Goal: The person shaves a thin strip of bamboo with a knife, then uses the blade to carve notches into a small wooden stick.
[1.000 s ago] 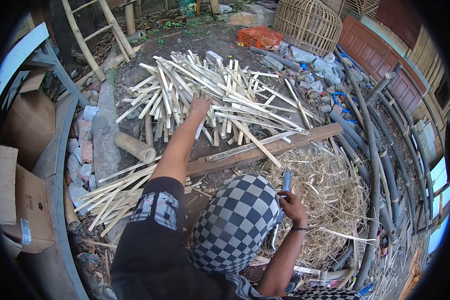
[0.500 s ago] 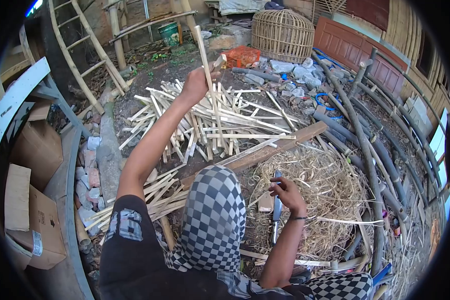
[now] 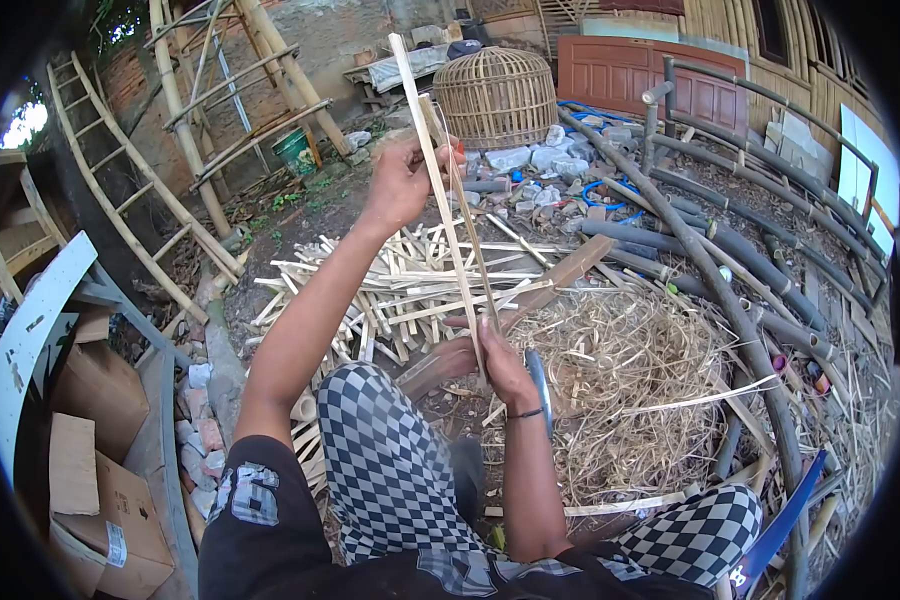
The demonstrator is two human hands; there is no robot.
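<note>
My left hand [image 3: 402, 188] is raised at the upper middle, its fingers closed on two long strips. The pale bamboo strip [image 3: 437, 180] slants down toward me, and a browner strip [image 3: 464, 215] runs beside it. Around their lower part my right hand [image 3: 507, 368] is closed, with some fingers hidden behind the strips. Just right of that wrist shows a knife blade [image 3: 539, 385], its other end hidden by my forearm. Behind the strips lies a pile of cut bamboo sticks [image 3: 370, 290]. A wooden beam [image 3: 568, 265] slants beside the pile.
Curly shavings [image 3: 630, 400] are heaped at the right, with dark bamboo poles [image 3: 710, 260] beyond. A woven bamboo cage [image 3: 495, 95] and rubble stand at the back. Ladders [image 3: 130, 190] lean at the left, above cardboard boxes [image 3: 100, 390]. My checkered knees [image 3: 380, 440] are in front.
My right hand has moved up and left from above the knife and closed on the strips. The strips' lower ends have come nearer to me. The view has shifted and tilted.
</note>
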